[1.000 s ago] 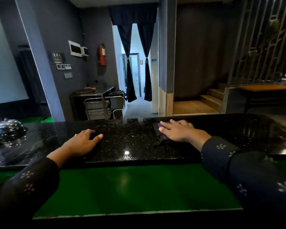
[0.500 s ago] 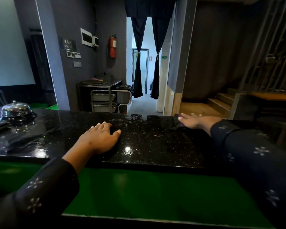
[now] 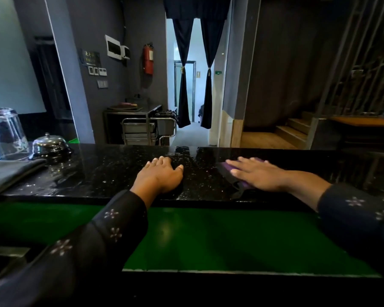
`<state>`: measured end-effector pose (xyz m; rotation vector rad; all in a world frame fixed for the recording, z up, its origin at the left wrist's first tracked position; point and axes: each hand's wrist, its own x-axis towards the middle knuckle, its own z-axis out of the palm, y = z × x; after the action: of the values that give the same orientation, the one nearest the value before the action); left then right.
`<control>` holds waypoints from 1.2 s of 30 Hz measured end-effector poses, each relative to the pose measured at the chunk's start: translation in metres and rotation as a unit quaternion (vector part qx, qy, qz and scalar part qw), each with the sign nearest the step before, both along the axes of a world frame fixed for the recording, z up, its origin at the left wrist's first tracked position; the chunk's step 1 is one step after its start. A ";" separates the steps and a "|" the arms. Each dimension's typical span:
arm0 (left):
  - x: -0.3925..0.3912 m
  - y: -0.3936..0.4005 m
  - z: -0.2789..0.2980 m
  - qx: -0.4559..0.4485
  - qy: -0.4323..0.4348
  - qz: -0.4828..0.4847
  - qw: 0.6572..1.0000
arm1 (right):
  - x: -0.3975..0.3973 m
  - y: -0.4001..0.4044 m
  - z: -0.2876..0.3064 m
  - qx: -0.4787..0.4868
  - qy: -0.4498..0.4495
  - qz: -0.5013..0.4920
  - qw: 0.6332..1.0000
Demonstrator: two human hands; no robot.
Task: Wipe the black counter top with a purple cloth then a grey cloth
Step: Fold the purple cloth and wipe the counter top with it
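The black speckled counter top (image 3: 111,171) runs across the view, glossy and wet-looking. My right hand (image 3: 257,173) lies flat, fingers spread, pressing the purple cloth (image 3: 228,169) onto the counter right of centre; most of the cloth is hidden under the palm. My left hand (image 3: 160,176) rests palm down on the counter at the centre, holding nothing. A folded grey cloth (image 3: 7,173) lies at the counter's left end.
An upturned glass (image 3: 5,134) and a chrome call bell (image 3: 50,145) stand at the far left of the counter. A lower green surface (image 3: 220,238) lies in front of the counter. Beyond are a steel trolley (image 3: 142,131), a curtained doorway and wooden stairs.
My right hand has slid the purple cloth from the counter's far edge back toward me. The camera has shifted, bringing the glass and grey cloth into view. The left hand stays planted.
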<state>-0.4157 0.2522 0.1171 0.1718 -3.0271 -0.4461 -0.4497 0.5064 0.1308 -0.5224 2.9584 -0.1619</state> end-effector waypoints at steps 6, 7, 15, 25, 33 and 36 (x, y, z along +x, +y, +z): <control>0.002 0.002 0.000 0.001 0.005 -0.006 1.000 | 0.012 0.009 0.002 0.013 0.016 -0.185 0.983; 0.003 0.001 0.000 0.006 0.006 -0.008 1.000 | 0.017 -0.005 0.001 0.013 0.019 -0.190 0.981; 0.026 -0.018 0.018 0.228 0.095 -0.048 0.968 | 0.074 -0.092 -0.008 -0.014 0.024 -0.023 0.999; 0.095 -0.151 0.008 -0.022 0.051 0.057 0.997 | 0.055 -0.066 -0.002 -0.006 0.015 -0.149 0.989; 0.097 -0.153 -0.003 -0.052 0.053 0.063 0.995 | 0.068 -0.162 -0.003 -0.042 0.065 -0.099 0.992; 0.097 -0.155 -0.003 -0.049 0.047 0.060 0.996 | 0.088 -0.207 -0.006 -0.066 0.095 -0.046 0.992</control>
<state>-0.3188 0.0974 0.1139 0.3152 -2.9168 -0.2882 -0.3618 0.2993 0.1251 -0.4388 3.1760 -0.3370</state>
